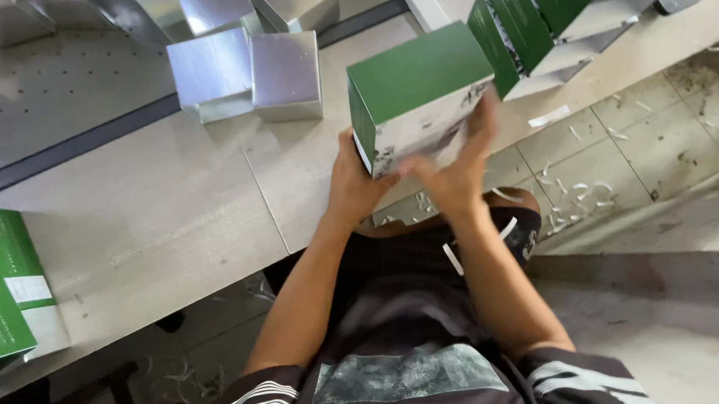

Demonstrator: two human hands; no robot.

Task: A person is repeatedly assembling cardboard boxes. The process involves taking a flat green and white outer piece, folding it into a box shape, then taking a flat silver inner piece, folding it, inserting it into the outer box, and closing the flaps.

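The box [419,82] was deep green on top, with a white face marked in grey. Silver boxes [245,74] shone on the pale beige counter [169,214], and flat green cartons [3,282] carried white panels. The shirt [412,373] was black with white stripes, above a grey floor [663,125] flecked with white scraps.

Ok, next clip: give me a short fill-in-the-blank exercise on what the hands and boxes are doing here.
1. Both hands, left hand and right hand, hold a box whose top is ____.
2. The boxes lying further back on the table are ____ in colour.
3. White paper scraps lie scattered on the ____.

Missing words: green; silver; floor
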